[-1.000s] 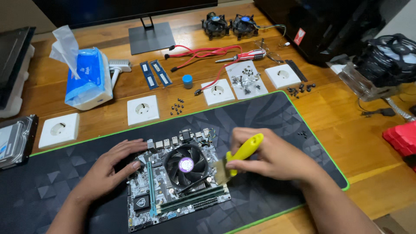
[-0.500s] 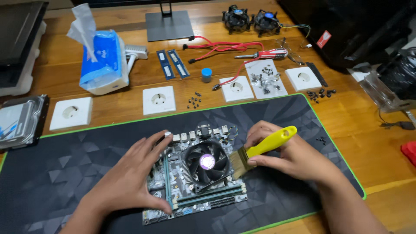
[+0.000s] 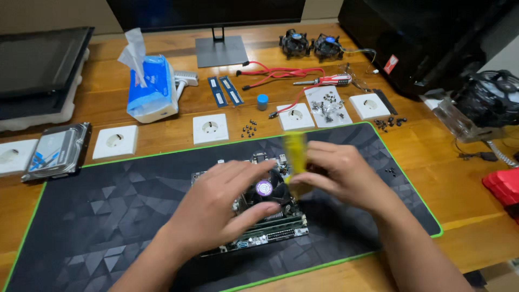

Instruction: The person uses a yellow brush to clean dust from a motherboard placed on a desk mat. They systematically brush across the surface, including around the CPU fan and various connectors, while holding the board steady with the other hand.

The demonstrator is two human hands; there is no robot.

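Warm orange-brown wood runs under everything, a desk with visible grain, and on it lies our dark desk mat, printed with grey triangles and edged in bright green. Near the mat's middle sits the motherboard, a flat board crowded with slots and connectors, a round black cooler fan with a purple hub on top.

Our left hand rests spread over the board's left part, fingers stretched wide and lying on it, gripping nothing. Our right hand has its fingers curled closed around a yellow brush, blurred, standing upright just beside the fan.

Behind the mat lie square white socket plates, small dark screws scattered between them, two slim memory sticks, a small blue cap, red cables and a red-handled screwdriver. A soft blue tissue pack stands at the left, a metal hard drive nearer the edge. Farther back are a grey monitor foot, two more black fans and a black computer case.
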